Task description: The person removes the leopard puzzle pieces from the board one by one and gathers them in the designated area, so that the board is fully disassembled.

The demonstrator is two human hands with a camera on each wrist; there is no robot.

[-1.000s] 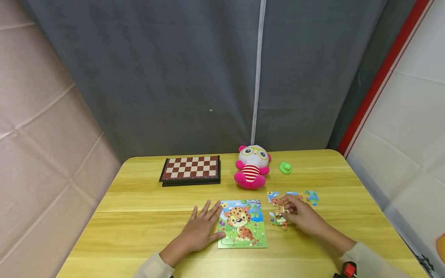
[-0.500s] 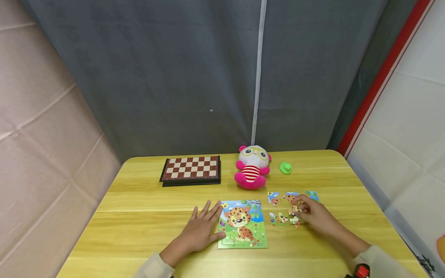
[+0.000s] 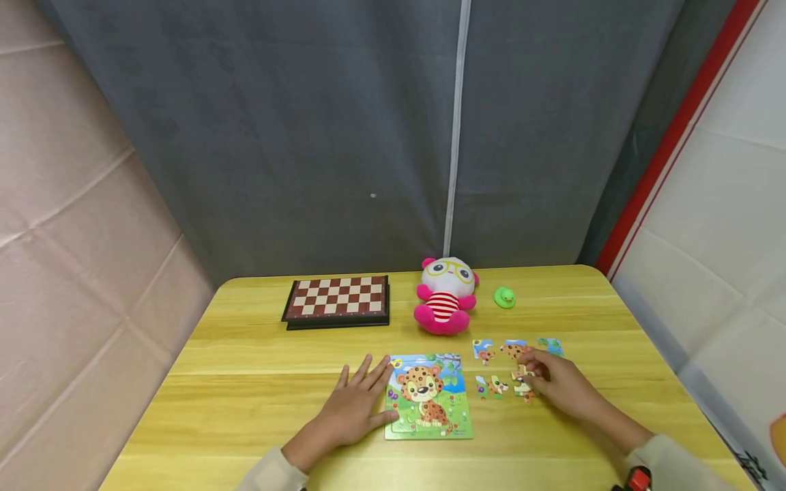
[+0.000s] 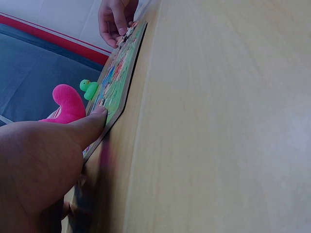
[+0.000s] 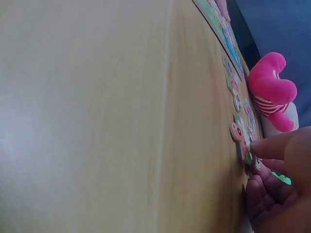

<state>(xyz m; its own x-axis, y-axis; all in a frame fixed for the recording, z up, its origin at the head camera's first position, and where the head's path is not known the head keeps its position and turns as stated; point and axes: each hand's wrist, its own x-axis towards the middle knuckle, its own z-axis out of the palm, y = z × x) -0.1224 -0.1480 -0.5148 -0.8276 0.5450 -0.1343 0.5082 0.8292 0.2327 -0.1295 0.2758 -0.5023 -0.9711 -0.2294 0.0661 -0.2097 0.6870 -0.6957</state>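
My left hand (image 3: 355, 409) rests with spread fingers at the left edge of a leopard jigsaw puzzle (image 3: 432, 409), its thumb on the board's lower left. My right hand (image 3: 557, 385) is over the loose pieces to the right, pinching a jigsaw piece (image 3: 522, 389) between thumb and fingers. In the right wrist view that piece (image 5: 238, 136) shows spots and a strip of green, close above the tabletop. Just left of it lies another loose piece (image 3: 496, 387) with part of a leopard face. Behind are a blue-cornered piece (image 3: 482, 346), a spotted piece (image 3: 513, 348) and a leafy piece (image 3: 550, 346).
A folded chessboard (image 3: 336, 299) lies at the table's back left. A pink and white plush panda (image 3: 445, 300) sits behind the puzzle, with a green toy duck (image 3: 505, 297) to its right. A grey curtain (image 3: 331, 150) hangs behind the table.
My right hand has moved right with its jigsaw piece, away from the leopard-face piece, which now shows fully. Over the last half second it has barely shifted. My left hand has stayed put.
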